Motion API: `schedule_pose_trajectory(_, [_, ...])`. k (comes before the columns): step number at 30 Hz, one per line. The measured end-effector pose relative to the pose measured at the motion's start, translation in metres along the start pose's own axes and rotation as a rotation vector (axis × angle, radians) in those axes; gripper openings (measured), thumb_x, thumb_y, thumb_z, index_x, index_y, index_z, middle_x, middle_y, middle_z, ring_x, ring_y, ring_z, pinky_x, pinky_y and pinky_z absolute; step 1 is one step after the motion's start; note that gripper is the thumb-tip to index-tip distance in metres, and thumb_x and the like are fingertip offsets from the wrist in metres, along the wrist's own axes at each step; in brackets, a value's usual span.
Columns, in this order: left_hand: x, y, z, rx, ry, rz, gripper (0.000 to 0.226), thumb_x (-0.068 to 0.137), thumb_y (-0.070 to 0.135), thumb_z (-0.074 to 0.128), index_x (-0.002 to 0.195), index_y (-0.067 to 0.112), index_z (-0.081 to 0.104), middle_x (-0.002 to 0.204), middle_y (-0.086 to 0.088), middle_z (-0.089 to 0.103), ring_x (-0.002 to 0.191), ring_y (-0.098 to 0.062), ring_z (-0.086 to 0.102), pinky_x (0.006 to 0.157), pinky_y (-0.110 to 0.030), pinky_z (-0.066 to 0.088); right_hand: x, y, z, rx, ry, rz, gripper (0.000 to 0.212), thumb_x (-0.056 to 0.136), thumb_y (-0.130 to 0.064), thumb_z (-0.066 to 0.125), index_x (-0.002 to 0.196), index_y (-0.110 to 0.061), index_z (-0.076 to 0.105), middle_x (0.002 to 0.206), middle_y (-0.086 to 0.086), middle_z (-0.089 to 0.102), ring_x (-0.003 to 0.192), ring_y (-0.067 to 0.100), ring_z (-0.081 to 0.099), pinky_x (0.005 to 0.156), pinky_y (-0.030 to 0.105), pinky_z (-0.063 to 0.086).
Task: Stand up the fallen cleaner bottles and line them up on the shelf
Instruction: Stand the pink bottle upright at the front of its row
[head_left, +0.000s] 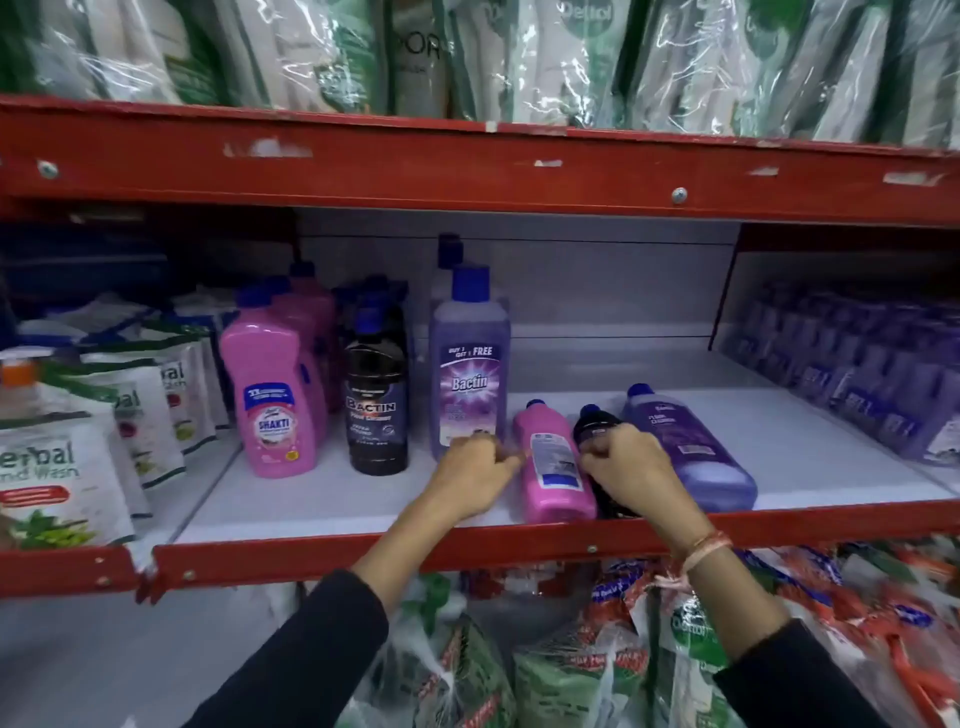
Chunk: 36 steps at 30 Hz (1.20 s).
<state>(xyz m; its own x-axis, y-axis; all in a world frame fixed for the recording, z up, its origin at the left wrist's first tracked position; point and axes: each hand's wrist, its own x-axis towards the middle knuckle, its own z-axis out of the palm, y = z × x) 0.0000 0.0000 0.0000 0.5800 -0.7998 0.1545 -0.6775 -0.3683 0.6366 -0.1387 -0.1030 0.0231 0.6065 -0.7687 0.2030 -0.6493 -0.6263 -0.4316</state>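
Three cleaner bottles lie on their sides on the white shelf (332, 499), caps pointing to the back: a pink bottle (553, 467), a black bottle (597, 423) and a purple bottle (696, 452). My right hand (631, 462) rests on top of the black bottle with its fingers curled over it, hiding most of it. My left hand (475, 475) sits just left of the pink bottle, fingers curled, knuckles touching its side. Upright to the left stand a pink Shakti bottle (272, 400), a black Bactin bottle (376, 400) and a tall purple Bactin bottle (470, 374).
More bottles stand behind the upright ones. Herbal hand wash pouches (57, 467) fill the left of the shelf, and wrapped purple packs (857, 374) the right. A red shelf rail (363, 558) runs along the front; another red beam (467, 166) hangs overhead.
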Motion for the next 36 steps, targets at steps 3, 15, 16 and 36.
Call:
schedule_pose_trajectory(3, [0.014,0.006,0.014,-0.375,-0.207,-0.253,0.053,0.075,0.045,0.071,0.105,0.002,0.063,0.094,-0.014,0.071,0.065,-0.019,0.070,0.060,-0.031,0.062,0.010,0.004,0.003,0.003,-0.022,0.004,0.025,0.089,-0.017,0.059,0.109,-0.011,0.074,0.114,0.016,0.070,0.106,0.037,0.062,0.085,0.038,0.050])
schedule_pose_trajectory(15, [0.010,-0.004,0.025,-0.763,-0.025,-0.228,0.045,0.056,0.019,0.089,0.092,0.006,0.065,0.087,-0.007,0.072,0.075,-0.015,0.070,0.067,-0.025,0.059,0.018,0.003,0.007,0.422,-0.029,0.087,0.063,0.067,-0.041,0.081,0.118,-0.007,0.066,0.110,0.006,0.074,0.097,0.028,0.071,0.086,0.048,0.057])
schedule_pose_trajectory(16, [0.008,-0.005,0.024,-0.797,0.001,-0.205,0.047,0.057,0.015,0.088,0.095,0.004,0.064,0.088,-0.008,0.072,0.077,-0.017,0.070,0.070,-0.029,0.060,0.018,0.002,0.008,0.483,-0.040,0.099,0.072,0.062,-0.044,0.082,0.121,-0.008,0.064,0.111,0.005,0.074,0.097,0.026,0.071,0.085,0.049,0.058])
schedule_pose_trajectory(36, [-0.066,-0.100,-0.096,-0.828,0.177,0.151,0.065,0.063,-0.005,0.079,0.123,0.003,0.056,0.111,-0.013,0.067,0.094,-0.028,0.071,0.077,-0.034,0.061,-0.052,-0.139,0.051,0.848,0.140,-0.114,0.044,0.069,-0.005,0.083,0.107,-0.018,0.068,0.093,0.006,0.076,0.070,0.013,0.072,0.071,0.033,0.062])
